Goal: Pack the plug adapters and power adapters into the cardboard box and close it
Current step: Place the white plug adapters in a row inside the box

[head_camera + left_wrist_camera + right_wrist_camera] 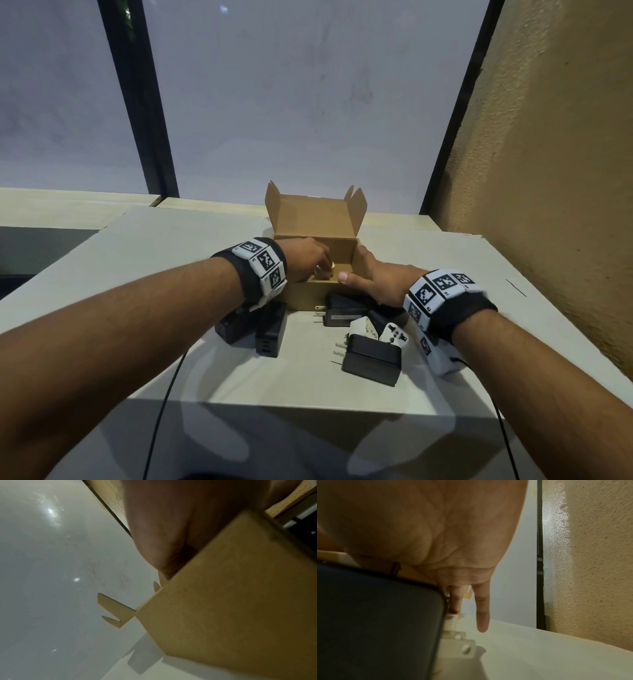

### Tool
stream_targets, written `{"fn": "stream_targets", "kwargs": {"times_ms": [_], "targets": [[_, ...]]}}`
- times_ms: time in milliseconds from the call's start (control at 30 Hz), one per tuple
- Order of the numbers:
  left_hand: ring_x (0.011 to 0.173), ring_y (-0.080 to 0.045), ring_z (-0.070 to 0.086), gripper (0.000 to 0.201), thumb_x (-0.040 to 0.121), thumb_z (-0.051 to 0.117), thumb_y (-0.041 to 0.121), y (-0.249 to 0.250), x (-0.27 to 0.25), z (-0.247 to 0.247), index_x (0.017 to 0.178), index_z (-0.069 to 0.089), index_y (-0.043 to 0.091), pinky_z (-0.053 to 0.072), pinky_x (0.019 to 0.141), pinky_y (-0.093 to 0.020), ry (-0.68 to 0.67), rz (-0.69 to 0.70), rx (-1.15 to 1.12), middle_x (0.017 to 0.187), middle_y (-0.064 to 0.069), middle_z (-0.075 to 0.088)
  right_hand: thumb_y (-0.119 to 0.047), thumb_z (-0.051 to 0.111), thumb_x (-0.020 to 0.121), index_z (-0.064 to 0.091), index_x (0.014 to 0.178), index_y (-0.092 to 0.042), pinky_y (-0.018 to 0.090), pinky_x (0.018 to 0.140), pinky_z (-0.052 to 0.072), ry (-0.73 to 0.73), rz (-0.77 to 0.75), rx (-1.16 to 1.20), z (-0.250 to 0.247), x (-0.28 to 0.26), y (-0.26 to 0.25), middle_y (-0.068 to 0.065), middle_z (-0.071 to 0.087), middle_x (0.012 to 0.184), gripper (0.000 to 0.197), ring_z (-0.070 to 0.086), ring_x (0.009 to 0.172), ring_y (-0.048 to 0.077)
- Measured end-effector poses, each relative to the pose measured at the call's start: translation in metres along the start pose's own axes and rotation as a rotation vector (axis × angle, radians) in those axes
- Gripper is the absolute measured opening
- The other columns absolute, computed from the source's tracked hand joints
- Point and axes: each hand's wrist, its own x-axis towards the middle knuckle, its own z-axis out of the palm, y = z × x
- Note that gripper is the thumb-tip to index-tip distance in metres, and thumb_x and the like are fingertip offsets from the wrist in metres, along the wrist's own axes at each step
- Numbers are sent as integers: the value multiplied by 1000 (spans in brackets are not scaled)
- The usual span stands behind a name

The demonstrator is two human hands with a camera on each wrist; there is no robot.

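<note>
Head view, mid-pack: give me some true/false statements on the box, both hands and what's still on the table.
1. The brown cardboard box has its lid open. True.
2. The left hand lowers a white plug adapter into the box. True.
3. The right hand rests flat on the table. False: it steadies the box's right wall.
4. Every black power adapter is packed. False: several lie on the white table.
</note>
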Motion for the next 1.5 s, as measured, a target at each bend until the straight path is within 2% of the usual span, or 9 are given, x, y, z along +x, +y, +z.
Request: {"fn": "stream_targets", "kwargs": {"times_ms": [133, 433, 633, 767, 900, 1067, 1267, 1400, 1500], "targets": [[125, -23, 55, 37, 94, 51, 11, -9, 2, 6, 128, 62, 18, 48, 102, -39, -11, -82, 18, 138, -1, 58, -78, 30, 83, 2, 153, -29, 41, 111, 28, 13, -20, 32, 1, 2, 2, 6, 26, 159, 89, 32, 142, 28], [114, -26, 58, 33, 97, 50, 22, -5, 2, 3, 125, 65, 10, 49, 99, -39, -19, -113, 47, 129, -8, 58, -76, 31, 84, 1, 153, -30, 40, 111, 28, 16, -35, 40, -1, -2, 1, 5, 27, 158, 88, 33, 141, 28], [113, -26, 60, 35, 94, 54, 25, -3, -4, -3, 127, 64, 18, 51, 95, -40, -30, -158, 110, 130, -4, 61, -76, 31, 84, 0, 152, -32, 40, 109, 29, -2, -53, 68, -3, -4, 0, 3, 30, 157, 87, 36, 140, 27], [108, -24, 60, 35, 90, 59, 21, 5, -12, -12, 125, 64, 21, 52, 89, -36, 85, -154, 52, 125, -2, 63, -77, 32, 83, 1, 151, -34, 41, 109, 31, -4, -68, 112, -2, -2, -1, 3, 34, 155, 87, 39, 137, 26], [93, -18, 59, 22, 89, 60, 16, 24, -28, -23, 109, 70, 17, 45, 72, -24, 229, -58, -89, 105, 1, 63, -96, 19, 62, 4, 149, -39, 48, 108, 36, 17, -78, 120, -1, -2, -4, 5, 40, 151, 104, 45, 132, 28], [83, -9, 56, 19, 85, 61, 14, 57, -56, -39, 99, 73, 20, 44, 71, -19, 311, 183, -234, 92, 10, 59, -104, 13, 47, 3, 149, -35, 52, 100, 44, -12, -4, 130, 19, 45, 26, 9, 53, 138, 124, 56, 120, 33], [126, -17, 48, 55, 86, 63, 16, 82, -66, -20, 136, 51, 33, 49, 94, -33, 77, 374, 62, 139, 9, 52, -66, 18, 92, -2, 154, -27, 45, 108, 33, 36, 101, 61, -4, -11, -14, 17, 46, 145, 76, 49, 128, 35], [120, -20, 50, 56, 80, 74, 25, 83, -65, -6, 132, 55, 33, 53, 89, -41, 64, 302, 70, 135, 6, 51, -87, 20, 72, -4, 153, -31, 48, 113, 26, 48, 54, 64, 2, -4, -9, 16, 28, 157, 102, 34, 140, 36], [112, -21, 55, 46, 81, 74, 28, 82, -65, -4, 124, 60, 29, 55, 82, -39, 94, 264, 48, 129, 4, 54, -101, 8, 48, -1, 152, -35, 49, 113, 28, 45, 61, 86, 5, 5, -2, 13, 30, 156, 124, 37, 138, 35]]}}
